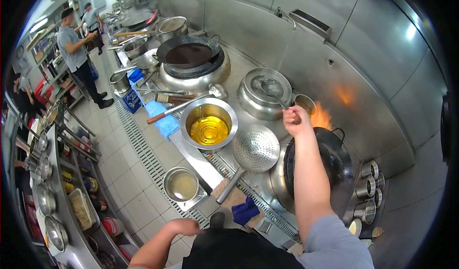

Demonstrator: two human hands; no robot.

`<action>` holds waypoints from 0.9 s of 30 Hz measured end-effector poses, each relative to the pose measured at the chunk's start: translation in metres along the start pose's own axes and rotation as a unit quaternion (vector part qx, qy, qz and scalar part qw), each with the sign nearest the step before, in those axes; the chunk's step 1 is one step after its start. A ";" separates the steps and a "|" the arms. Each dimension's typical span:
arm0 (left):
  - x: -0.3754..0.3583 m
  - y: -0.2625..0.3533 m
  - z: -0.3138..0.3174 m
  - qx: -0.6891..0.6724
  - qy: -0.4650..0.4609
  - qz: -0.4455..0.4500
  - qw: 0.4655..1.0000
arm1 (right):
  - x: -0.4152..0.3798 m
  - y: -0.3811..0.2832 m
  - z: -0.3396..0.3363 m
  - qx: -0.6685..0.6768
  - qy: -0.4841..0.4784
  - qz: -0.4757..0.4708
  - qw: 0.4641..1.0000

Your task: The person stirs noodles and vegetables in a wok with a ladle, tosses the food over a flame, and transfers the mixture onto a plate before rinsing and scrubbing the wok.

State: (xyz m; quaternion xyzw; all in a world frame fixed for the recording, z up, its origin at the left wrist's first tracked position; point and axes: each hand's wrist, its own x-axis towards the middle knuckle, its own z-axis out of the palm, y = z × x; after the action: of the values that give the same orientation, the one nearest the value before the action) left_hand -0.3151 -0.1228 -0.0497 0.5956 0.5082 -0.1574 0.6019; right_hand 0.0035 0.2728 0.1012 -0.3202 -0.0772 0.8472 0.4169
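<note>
Right hand (pixel 297 121), grip closed round ladle (pixel 277 99); ladle's head within rim of steel pot (pixel 253 102), beyond strainer (pixel 256 147); wok (pixel 339 159) right of strainer; left hand (pixel 184 227) nearer body than strainer, grip can't be told.

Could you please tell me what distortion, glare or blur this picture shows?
In the head view throughout: fisheye curvature, black corners; white glare on the upper-right steel wall; orange glow on that wall near the flames; no obvious blur on the right hand.
</note>
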 end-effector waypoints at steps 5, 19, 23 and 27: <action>0.012 0.143 -0.029 0.160 0.143 0.256 0.942 | -0.085 -0.007 -0.018 0.064 -0.090 -0.007 0.994; 0.114 0.367 0.051 0.457 0.366 0.355 0.729 | -0.350 0.011 -0.142 -0.107 0.113 -0.118 0.981; 0.168 0.370 0.057 0.399 0.355 0.362 0.764 | -0.380 0.013 -0.180 -0.300 0.246 -0.163 0.907; 0.183 0.369 0.047 0.328 0.374 0.360 0.789 | -0.386 -0.001 -0.220 -0.466 0.245 -0.217 0.822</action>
State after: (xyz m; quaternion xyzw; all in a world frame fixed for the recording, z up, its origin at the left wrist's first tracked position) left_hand 0.0778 0.0014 -0.0010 0.9093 0.3601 0.1488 0.1460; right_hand 0.3104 -0.0480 0.1135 -0.6485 -0.4256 0.4911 0.3964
